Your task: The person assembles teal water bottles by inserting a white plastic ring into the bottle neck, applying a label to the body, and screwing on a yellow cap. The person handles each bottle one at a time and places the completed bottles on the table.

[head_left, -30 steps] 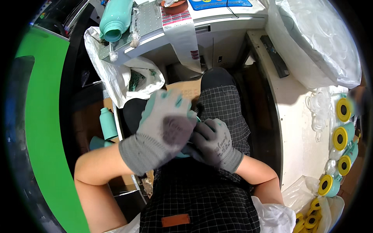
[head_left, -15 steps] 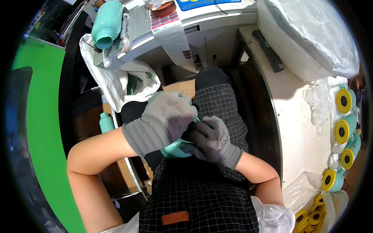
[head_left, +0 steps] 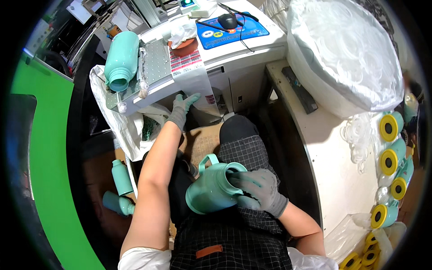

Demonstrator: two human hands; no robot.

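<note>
A mint-green jug (head_left: 208,191) with a side handle lies tilted on my lap, its mouth toward the right. My gloved right hand (head_left: 260,188) grips it at the mouth, some fingers inside the rim and hidden there. My gloved left hand (head_left: 181,108) is stretched forward to the front of the white bench, thumb and fingers apart, with nothing seen in it. Beside its fingertips hangs a strip of printed labels (head_left: 191,78); whether they touch I cannot tell.
Another mint bottle shell (head_left: 121,60) lies on the perforated plate (head_left: 155,63). A white sack (head_left: 101,85) hangs below. Two mint bottles (head_left: 121,177) lie lower left. On the right table (head_left: 335,180) are a bag of clear rings (head_left: 346,54), yellow-rimmed jugs (head_left: 390,128) and yellow parts (head_left: 370,256).
My left hand has left the jug and reached forward to the bench front. The right hand stays at the jug's mouth. The view has shifted, showing more of the bench top.
</note>
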